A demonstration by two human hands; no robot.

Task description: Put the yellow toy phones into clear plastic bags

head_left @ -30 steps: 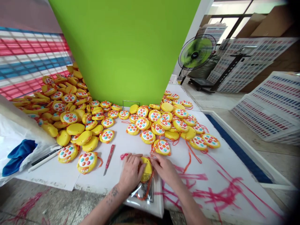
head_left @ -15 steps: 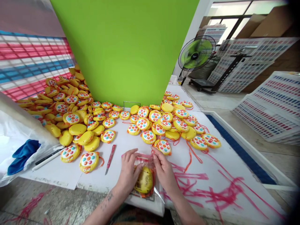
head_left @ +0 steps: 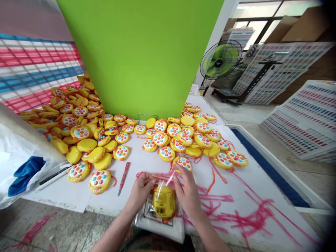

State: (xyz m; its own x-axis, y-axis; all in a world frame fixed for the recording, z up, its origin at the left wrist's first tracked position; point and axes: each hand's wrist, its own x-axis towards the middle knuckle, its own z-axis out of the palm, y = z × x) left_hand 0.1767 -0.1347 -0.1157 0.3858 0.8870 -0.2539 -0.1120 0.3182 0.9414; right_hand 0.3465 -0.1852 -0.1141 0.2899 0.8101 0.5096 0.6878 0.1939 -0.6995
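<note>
A yellow round toy [head_left: 163,202] lies back side up inside a clear plastic bag [head_left: 157,196] at the near edge of the white table [head_left: 236,189]. My left hand [head_left: 140,190] pinches the bag's top left corner. My right hand [head_left: 186,190] pinches its top right edge, fingers closed on the plastic. The bag rests on a stack of more clear bags [head_left: 160,224]. Just beyond my right hand lies another yellow toy [head_left: 183,163] with coloured buttons.
Several yellow button toys form a heap at the left [head_left: 76,122] and a group at the centre right [head_left: 194,138]. A red knife [head_left: 123,177] lies left of my hands. A green board [head_left: 141,56], a fan [head_left: 219,60] and a blue cloth [head_left: 25,169] are about.
The toy has gone from my hands' grip fully into the bag. Both hands moved from the toy up to the bag's top edge and now pinch it.
</note>
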